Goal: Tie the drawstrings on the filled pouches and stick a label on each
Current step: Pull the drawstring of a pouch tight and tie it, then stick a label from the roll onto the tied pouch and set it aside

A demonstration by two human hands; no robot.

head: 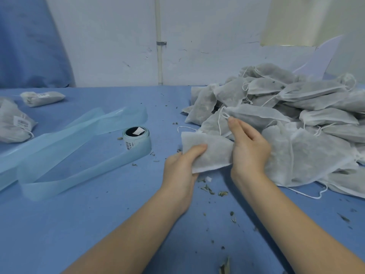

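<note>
A filled white fabric pouch (207,151) lies in front of a big heap of unlabelled pouches (286,119) at the right. My left hand (183,165) grips the pouch's near left end, thumb on top. My right hand (248,147) holds its right end, with the index and middle fingers stretched up toward a white drawstring loop (225,115). A roll of labels (136,140) stands upright left of the pouch, its blue backing strip (69,147) trailing away in loops.
Three labelled pouches lie at the far left: one (42,97) by the table's back edge, another (15,123) nearer me. Dried herb crumbs (209,189) are scattered over the blue tablecloth (118,214). A white wall with a pipe (160,42) stands behind.
</note>
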